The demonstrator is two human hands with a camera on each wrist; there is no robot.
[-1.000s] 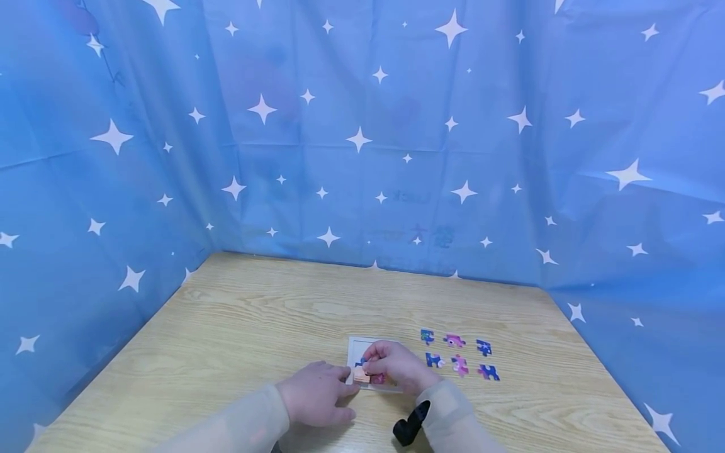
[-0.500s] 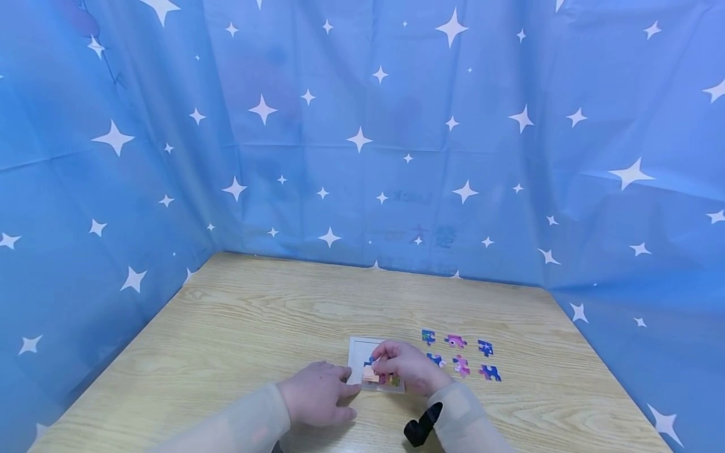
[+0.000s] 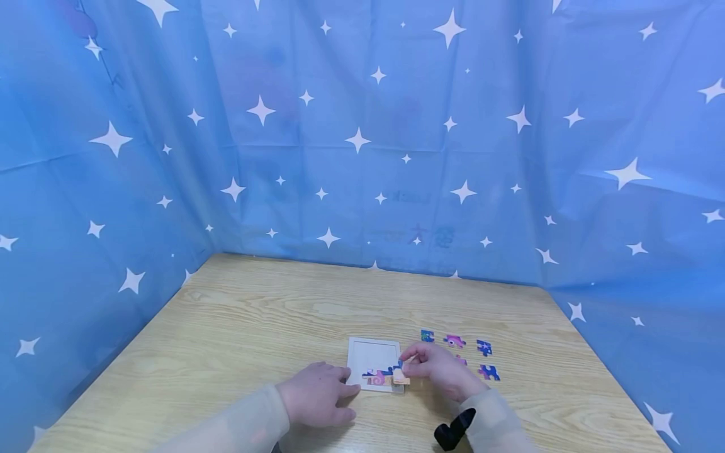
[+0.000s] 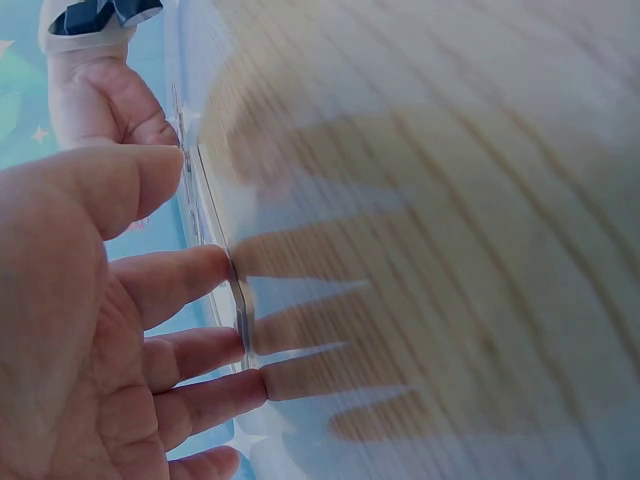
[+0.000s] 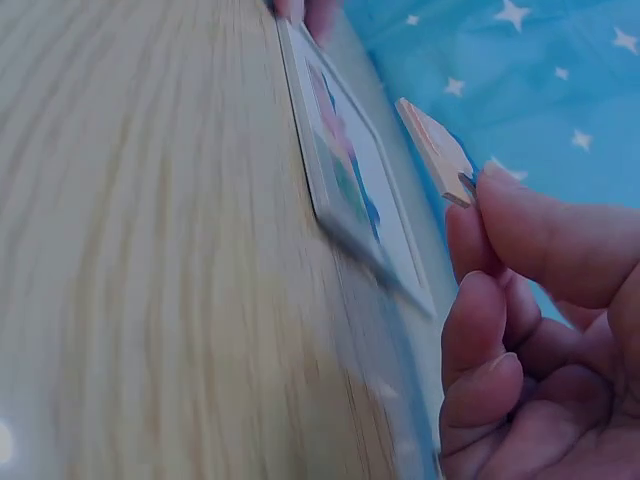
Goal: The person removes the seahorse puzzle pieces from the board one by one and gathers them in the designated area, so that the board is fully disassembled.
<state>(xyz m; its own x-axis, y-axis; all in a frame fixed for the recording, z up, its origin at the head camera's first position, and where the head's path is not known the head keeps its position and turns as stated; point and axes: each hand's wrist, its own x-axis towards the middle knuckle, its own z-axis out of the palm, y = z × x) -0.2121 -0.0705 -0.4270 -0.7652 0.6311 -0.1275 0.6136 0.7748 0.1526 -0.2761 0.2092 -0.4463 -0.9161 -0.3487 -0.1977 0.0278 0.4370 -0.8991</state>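
In the head view, a pale puzzle tray [image 3: 351, 358] lies on the table, with joined puzzle pieces [image 3: 376, 377] in pink, blue and yellow along its near side. My left hand [image 3: 319, 395] rests at the tray's left edge. Its fingers look straight in the left wrist view, tips touching the rim. Between thumb and forefinger, my right hand [image 3: 444, 371] pinches a puzzle piece [image 5: 437, 150], mostly peach with some blue. That piece is raised off the tray, above its near right corner.
Loose puzzle pieces lie on the table right of the tray, among them a pink one [image 3: 455, 341] and a dark blue one [image 3: 489, 372]. The right hand partly covers others. A black device [image 3: 455, 431] sits at the right wrist. Blue starry cloth [image 3: 362, 189] surrounds the table.
My right hand has moved to the right across the tray with the puzzle piece, uncovering the joined pieces and hiding some loose ones. The left hand stays at the tray's edge.
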